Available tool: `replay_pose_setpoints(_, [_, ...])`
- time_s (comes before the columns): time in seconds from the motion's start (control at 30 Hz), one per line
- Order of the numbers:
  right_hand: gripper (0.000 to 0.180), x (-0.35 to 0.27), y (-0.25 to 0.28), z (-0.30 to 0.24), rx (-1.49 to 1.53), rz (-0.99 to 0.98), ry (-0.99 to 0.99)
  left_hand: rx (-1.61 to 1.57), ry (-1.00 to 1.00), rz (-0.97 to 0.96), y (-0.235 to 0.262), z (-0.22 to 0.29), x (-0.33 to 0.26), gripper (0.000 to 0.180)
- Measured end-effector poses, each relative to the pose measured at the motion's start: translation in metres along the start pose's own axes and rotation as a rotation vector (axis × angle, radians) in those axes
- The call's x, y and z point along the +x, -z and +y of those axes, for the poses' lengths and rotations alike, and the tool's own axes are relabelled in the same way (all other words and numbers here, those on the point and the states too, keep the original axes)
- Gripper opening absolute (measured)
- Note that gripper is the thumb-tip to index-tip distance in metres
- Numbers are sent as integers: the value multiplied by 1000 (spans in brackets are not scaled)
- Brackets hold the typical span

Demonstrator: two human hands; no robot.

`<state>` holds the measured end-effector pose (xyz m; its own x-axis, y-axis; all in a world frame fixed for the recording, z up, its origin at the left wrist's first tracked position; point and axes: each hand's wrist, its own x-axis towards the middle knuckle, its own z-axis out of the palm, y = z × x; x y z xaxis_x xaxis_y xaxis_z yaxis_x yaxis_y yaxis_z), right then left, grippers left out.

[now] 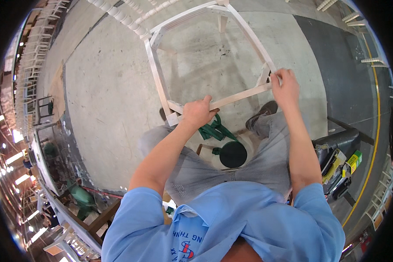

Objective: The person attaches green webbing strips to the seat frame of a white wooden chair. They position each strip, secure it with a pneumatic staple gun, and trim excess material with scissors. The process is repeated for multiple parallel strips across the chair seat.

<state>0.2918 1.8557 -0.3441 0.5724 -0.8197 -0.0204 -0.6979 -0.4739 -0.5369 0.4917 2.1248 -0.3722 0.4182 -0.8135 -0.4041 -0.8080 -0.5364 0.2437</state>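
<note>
The person's blue shirt (231,218) is nearest. Left hand (198,112) is fisted round the pale chair frame (242,95) above the knees, right hand (285,86) fingers curled on its corner; uneven pulling may crack that joint.

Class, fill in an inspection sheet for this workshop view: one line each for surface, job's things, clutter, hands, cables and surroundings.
Surface: bare grey concrete floor, stained, with a darker strip at the right.
Job's things: pale unfinished wooden chair frame, held by its near rail above the knees.
Clutter: green tool and dark round disc between the legs; yellow and black tool at the right.
Hands: left hand closed on the rail's left end; right hand gripping the right corner.
Cables: thin red line on the floor at lower left.
Surroundings: rows of pale chair frames at the left, yellow floor line at the right.
</note>
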Motion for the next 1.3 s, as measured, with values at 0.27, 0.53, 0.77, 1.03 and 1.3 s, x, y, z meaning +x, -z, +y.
replay_pose_setpoints(0.27, [50, -111, -128, -28, -414, -1791, 223, -41, -15, 2, -6, 0, -2, 52])
replay_pose_setpoints(0.53, [51, -145, -326, -2, 658, -1221, -85, -130, -79, 68, -14, -2, 5, 41])
replay_pose_setpoints(0.77, [35, -149, -437, -45, 115, -1237, -43, -153, -58, 87, -13, -14, 5, 35])
replay_pose_setpoints(1.03, [45, -145, -389, -59, -79, -1499, 170, -119, -42, 119, -16, -15, 1, 36])
replay_pose_setpoints(1.3, [50, -156, -146, -97, -295, -1898, 492, -117, -56, -11, -7, -4, -3, 40])
